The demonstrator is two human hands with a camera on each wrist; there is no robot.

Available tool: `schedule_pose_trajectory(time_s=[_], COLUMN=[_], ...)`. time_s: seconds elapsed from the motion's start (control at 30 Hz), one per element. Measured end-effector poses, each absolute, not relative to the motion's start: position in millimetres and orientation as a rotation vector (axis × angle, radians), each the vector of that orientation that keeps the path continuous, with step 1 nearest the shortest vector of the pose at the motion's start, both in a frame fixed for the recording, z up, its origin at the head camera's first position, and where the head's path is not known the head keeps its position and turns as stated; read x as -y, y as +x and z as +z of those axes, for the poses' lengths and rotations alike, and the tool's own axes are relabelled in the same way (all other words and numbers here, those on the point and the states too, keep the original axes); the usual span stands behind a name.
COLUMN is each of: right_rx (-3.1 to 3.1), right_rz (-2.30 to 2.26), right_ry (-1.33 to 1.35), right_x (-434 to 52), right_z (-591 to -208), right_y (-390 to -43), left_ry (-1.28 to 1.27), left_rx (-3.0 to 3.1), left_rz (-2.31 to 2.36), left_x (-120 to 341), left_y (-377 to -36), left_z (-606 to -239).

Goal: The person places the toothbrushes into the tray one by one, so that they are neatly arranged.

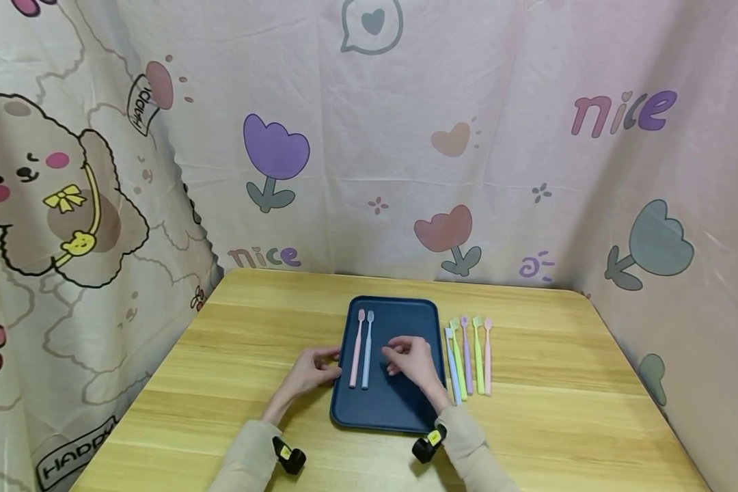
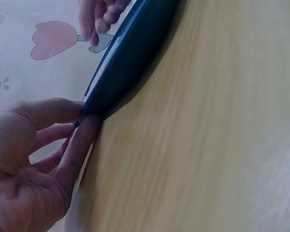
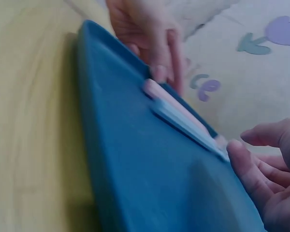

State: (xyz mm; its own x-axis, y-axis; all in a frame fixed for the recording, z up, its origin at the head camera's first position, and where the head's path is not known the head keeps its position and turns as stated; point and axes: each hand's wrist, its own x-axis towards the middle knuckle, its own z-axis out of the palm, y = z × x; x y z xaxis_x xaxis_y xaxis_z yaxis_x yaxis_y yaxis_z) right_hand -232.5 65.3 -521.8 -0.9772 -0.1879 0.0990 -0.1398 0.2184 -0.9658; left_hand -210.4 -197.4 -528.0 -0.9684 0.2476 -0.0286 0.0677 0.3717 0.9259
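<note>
A dark blue tray (image 1: 400,413) lies on the wooden table. On its left half are a pink toothbrush (image 1: 356,352) and a blue toothbrush (image 1: 367,352), side by side with heads toward the back. My left hand (image 1: 310,372) holds the tray's left rim between thumb and fingers, as the left wrist view shows at the tray edge (image 2: 87,104). Over the tray's middle, to the right of the blue toothbrush, is my right hand (image 1: 413,361). Its fingers are loosely bent, with nothing between thumb and fingertips (image 3: 239,150).
Several more toothbrushes, blue, green, purple and pink, lie in a row just right of the tray, among them a purple toothbrush (image 1: 467,355) and a pink toothbrush (image 1: 488,355). A printed curtain (image 1: 369,137) hangs behind and beside the table (image 1: 559,383).
</note>
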Motion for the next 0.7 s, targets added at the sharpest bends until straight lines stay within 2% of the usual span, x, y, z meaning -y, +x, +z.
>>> schedule_pose_trajectory(time_s=[0.23,0.4,0.53,0.7], right_rx=[-2.429,-2.489,-2.541,-2.599], right_rz=[-2.013,-2.191,-2.286,-2.299], right_ry=[-0.241,-0.012,0.236,0.339], right_x=[-121.6,-175.0,-211.3,-230.1], right_z=[-520.6,-530.0,-532.7,-526.5], right_y=[-226.1,-218.6,-210.6,-203.9], left_ry=[0.319,0.317,0.328,0.302], left_rx=[-2.466,-2.484,-2.480,-2.470], left_rz=[1.641,1.631,1.624,1.641], left_x=[195.8,193.4,189.7,194.3], left_y=[-209.8,-207.1,-197.3,-204.1], left_z=[-528.7,-525.1,-503.5,-515.4])
